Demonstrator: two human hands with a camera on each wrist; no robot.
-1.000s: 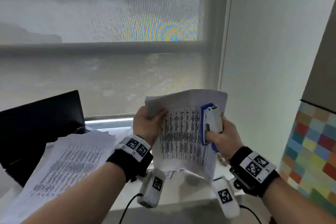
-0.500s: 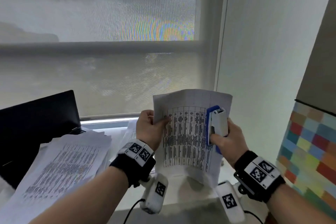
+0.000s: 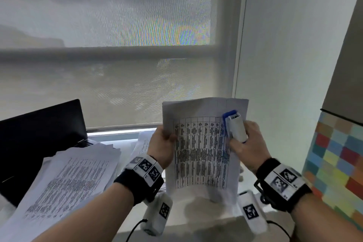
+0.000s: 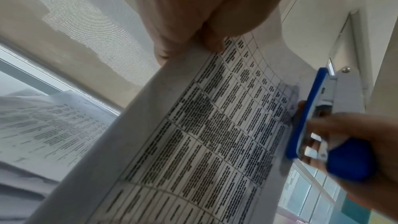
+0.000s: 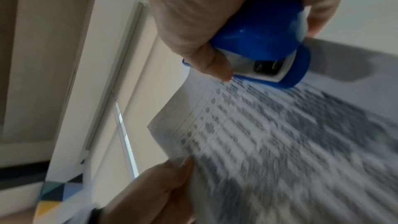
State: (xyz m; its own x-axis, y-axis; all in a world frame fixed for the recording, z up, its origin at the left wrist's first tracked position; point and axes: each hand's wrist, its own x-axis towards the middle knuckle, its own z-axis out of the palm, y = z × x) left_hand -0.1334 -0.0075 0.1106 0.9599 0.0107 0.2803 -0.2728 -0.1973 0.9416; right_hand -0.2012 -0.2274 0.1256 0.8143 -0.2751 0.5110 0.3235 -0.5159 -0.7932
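Note:
I hold a printed sheet with a table of text (image 3: 202, 153) upright in front of me. My left hand (image 3: 164, 141) pinches its left edge, thumb on the front. My right hand (image 3: 244, 143) grips a blue and white stapler (image 3: 234, 127) against the sheet's upper right edge. The left wrist view shows the sheet (image 4: 193, 134) slanting away from my left hand (image 4: 193, 23), with the stapler (image 4: 312, 117) lying along its far edge. From the right wrist, the stapler (image 5: 264, 40) sits in my right hand (image 5: 204, 14) over the blurred sheet (image 5: 280, 142).
A thick stack of printed papers (image 3: 68, 179) lies at the left beside an open black laptop (image 3: 39, 129). A window with a mesh blind (image 3: 117, 65) is ahead, a white wall (image 3: 284, 55) at the right, and a coloured tiled panel (image 3: 337, 163) at the far right.
The sheet's curled top has straightened and it now stands flatter. Both hands drifted a little to the right, and the stapler shifted slightly higher along the right edge.

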